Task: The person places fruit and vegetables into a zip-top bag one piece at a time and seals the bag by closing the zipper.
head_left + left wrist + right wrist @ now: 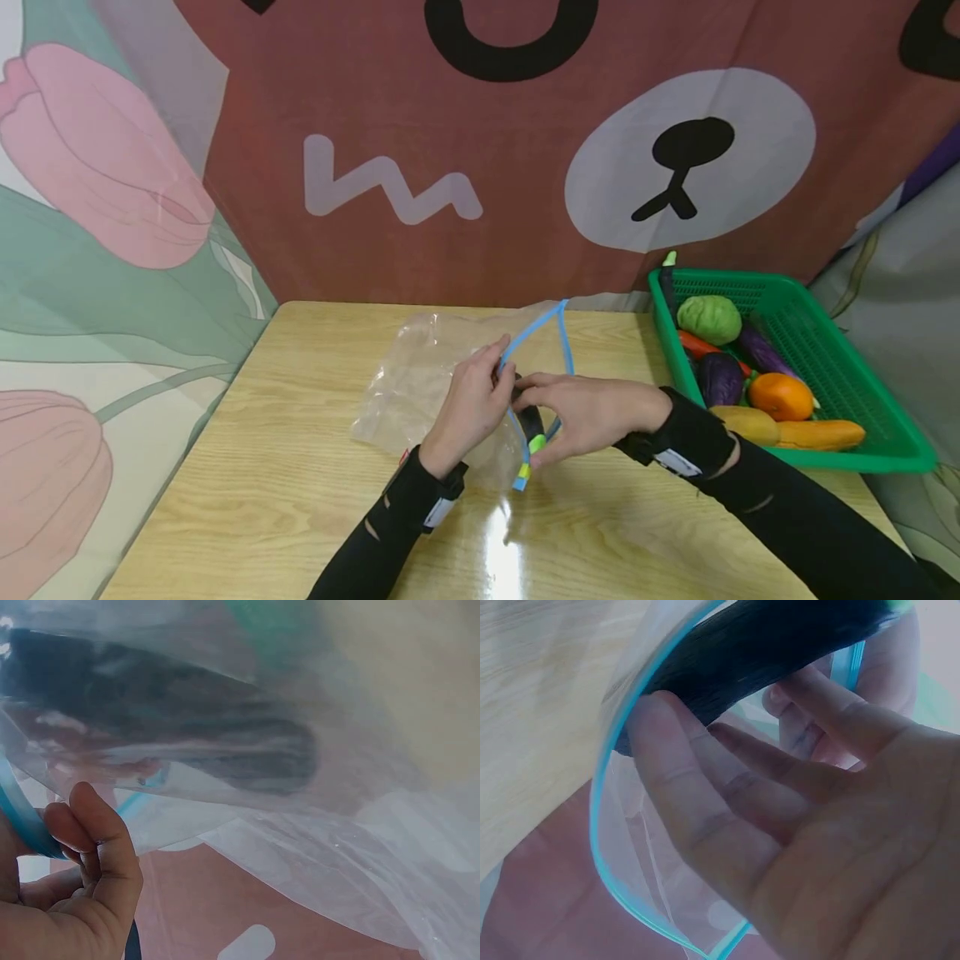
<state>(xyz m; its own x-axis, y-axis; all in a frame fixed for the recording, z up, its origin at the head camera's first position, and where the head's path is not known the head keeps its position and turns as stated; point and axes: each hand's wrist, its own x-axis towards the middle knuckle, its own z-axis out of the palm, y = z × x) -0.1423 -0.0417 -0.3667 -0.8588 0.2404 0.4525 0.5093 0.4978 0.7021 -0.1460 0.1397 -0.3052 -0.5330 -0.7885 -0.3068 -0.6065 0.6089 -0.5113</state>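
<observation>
A clear zip bag (408,379) with a blue zip edge (564,333) lies on the table, its mouth spread toward me. My left hand (474,400) pinches the blue edge on the left of the mouth. From the right, my right hand (596,412) grips a long, dark vegetable (531,422) with a bright green end. In the right wrist view the dark vegetable (757,652) passes through the blue-rimmed opening, with fingers curled against its underside. Its rounded far end (277,757) shows through the plastic in the left wrist view. The green end points toward me, outside the mouth.
At the right of the wooden table (247,467) stands a green basket (847,350). In it lie a light green round vegetable (708,319), an orange pumpkin-like one (782,396), purple eggplants (722,381) and several others. A printed cloth (450,258) hangs behind the table.
</observation>
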